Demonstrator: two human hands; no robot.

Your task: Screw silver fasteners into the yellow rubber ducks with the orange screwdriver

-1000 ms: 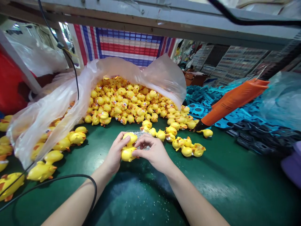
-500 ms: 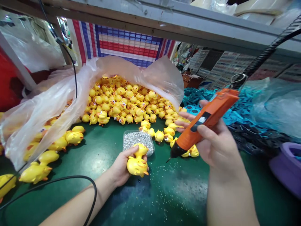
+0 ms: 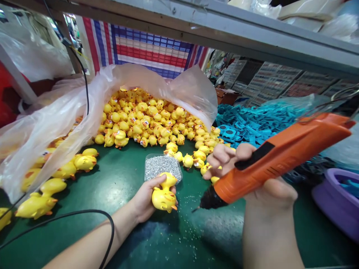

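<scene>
My left hand [image 3: 144, 203] is closed around a yellow toy duck [image 3: 164, 198], held above the table with its head end toward me. Just behind it stands a clear plastic tub [image 3: 145, 172] filled with small silvery screws [image 3: 162, 166]. My right hand [image 3: 246, 172] holds an orange electric screwdriver [image 3: 275, 155]. The tool slants down to the left, and its thin bit [image 3: 195, 210] points toward the duck without touching it. My thumb lies under the body, and the fingers are bent on its far side, partly hidden.
A large heap of toy ducks [image 3: 146, 119] spills from a plastic bag [image 3: 193, 89] at the back. More ducks [image 3: 36, 203] lie at left beside a black cable [image 3: 84, 211]. Blue plastic parts [image 3: 241, 125] and a purple basin [image 3: 331, 201] are at right. A metal beam [image 3: 210, 26] crosses overhead.
The electric screwdriver has tipped flatter and come nearer the camera, its rear end swinging right. My right fingers have curled more. My left hand keeps the toy duck almost still.
</scene>
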